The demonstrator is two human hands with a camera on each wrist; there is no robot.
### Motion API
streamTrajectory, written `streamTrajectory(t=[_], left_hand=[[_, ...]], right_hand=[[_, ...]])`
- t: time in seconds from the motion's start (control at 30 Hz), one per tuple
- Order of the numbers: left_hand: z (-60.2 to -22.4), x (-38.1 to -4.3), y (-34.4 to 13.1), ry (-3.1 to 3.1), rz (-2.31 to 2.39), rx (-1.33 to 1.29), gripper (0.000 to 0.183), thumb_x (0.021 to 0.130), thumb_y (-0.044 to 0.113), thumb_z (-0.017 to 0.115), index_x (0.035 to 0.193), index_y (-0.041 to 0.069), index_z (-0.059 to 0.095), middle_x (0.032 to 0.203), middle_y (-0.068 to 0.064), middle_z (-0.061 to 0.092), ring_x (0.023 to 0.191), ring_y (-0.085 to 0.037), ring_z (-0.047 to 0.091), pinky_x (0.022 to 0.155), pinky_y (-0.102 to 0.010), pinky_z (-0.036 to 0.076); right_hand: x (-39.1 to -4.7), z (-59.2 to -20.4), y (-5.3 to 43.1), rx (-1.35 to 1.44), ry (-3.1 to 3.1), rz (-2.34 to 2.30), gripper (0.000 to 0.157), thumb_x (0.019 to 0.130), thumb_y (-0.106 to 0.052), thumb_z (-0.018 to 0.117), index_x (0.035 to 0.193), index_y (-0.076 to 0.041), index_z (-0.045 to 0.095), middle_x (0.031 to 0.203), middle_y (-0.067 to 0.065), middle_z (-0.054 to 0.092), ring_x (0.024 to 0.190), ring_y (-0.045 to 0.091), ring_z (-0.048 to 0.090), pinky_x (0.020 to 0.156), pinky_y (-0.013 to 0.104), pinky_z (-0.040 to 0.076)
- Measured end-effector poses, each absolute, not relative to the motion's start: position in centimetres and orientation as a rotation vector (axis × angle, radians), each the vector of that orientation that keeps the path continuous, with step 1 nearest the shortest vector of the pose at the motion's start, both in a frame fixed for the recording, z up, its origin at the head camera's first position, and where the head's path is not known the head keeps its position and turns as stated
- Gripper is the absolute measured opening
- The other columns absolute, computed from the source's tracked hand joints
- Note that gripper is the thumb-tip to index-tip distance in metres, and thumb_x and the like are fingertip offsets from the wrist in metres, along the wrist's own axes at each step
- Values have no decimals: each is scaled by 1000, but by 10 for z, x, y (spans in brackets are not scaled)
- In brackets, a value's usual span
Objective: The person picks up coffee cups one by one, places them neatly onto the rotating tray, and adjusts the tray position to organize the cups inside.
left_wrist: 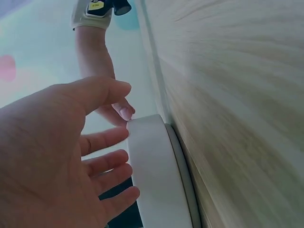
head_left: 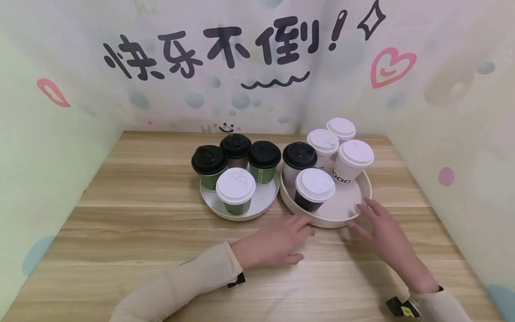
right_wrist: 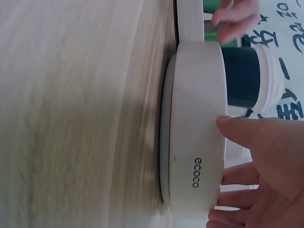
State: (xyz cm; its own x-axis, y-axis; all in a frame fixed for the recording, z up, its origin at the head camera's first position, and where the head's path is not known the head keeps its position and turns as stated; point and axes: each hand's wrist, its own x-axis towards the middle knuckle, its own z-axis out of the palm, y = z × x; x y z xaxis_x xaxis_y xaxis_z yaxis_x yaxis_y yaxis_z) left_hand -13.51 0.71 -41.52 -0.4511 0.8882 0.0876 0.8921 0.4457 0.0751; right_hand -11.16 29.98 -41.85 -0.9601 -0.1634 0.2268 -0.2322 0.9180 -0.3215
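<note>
A round off-white tray (head_left: 342, 210) with a raised rim stands on the table and carries several lidded paper cups. At its front rim is my left hand (head_left: 277, 241), fingers loosely extended and fingertips right at the wall. My right hand (head_left: 386, 237) is at the tray's right front, thumb and fingers spread along the rim; in the right wrist view the thumb (right_wrist: 242, 130) touches the rim's edge. On this tray are a black cup with a white lid (head_left: 315, 190), a white cup with a black lid (head_left: 299, 161) and white cups with white lids (head_left: 354, 161).
Close on the left stands a second round white tray (head_left: 259, 210) with several cups: green ones with black lids (head_left: 263, 161), a brown one with a black lid (head_left: 237, 150) and a green one with a white lid (head_left: 235, 190). A printed curtain (head_left: 201, 103) hangs behind the wooden table (head_left: 132, 214).
</note>
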Motion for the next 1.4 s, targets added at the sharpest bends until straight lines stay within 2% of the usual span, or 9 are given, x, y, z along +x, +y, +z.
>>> streamTrajectory(t=[0.17, 0.3, 0.4, 0.77, 0.93, 1.4], left_hand=[[-420, -135, 14, -2645, -135, -1701, 68, 92, 44, 65, 150, 21, 39, 160, -8, 30, 147, -22, 35, 120, -39, 36], [-422, -135, 18, -2638, -64, -1702, 74, 91, 46, 65, 154, 25, 32, 165, -11, 21, 153, -27, 24, 124, -41, 28], [-423, -135, 18, -2634, -27, -1678, 77, 91, 46, 65, 156, 26, 29, 166, -11, 19, 154, -29, 20, 126, -41, 24], [-419, -143, 9, -2641, 6, -1611, 72, 92, 45, 64, 154, 28, 32, 160, -8, 31, 151, -27, 28, 124, -41, 29], [-417, -147, 6, -2644, 14, -1535, 70, 92, 45, 64, 153, 26, 34, 153, -7, 39, 147, -26, 34, 121, -42, 34], [-420, -148, 9, -2620, 46, -1470, 74, 92, 45, 63, 153, 17, 34, 149, -5, 44, 141, -23, 39, 120, -38, 35]], right_hand=[[-105, -420, 290, 300, -2917, 448, 65, 83, -32, 77, 132, 6, 56, 142, 36, 44, 129, 59, 39, 101, 74, 35], [-99, -419, 281, 332, -2908, 362, 67, 82, -37, 77, 132, 4, 57, 140, 35, 47, 128, 58, 41, 102, 73, 35], [-95, -418, 278, 352, -2906, 349, 67, 83, -38, 77, 132, 2, 57, 140, 34, 49, 127, 56, 41, 102, 72, 36], [-95, -412, 296, 359, -2866, 507, 62, 82, -23, 79, 134, 4, 56, 142, 36, 44, 123, 58, 45, 96, 72, 39], [-91, -414, 296, 449, -2883, 501, 63, 82, -23, 79, 135, 1, 55, 145, 32, 44, 127, 55, 45, 98, 69, 41], [-84, -410, 281, 541, -2896, 260, 70, 78, -26, 82, 136, 1, 54, 141, 32, 49, 129, 52, 45, 103, 65, 41]])
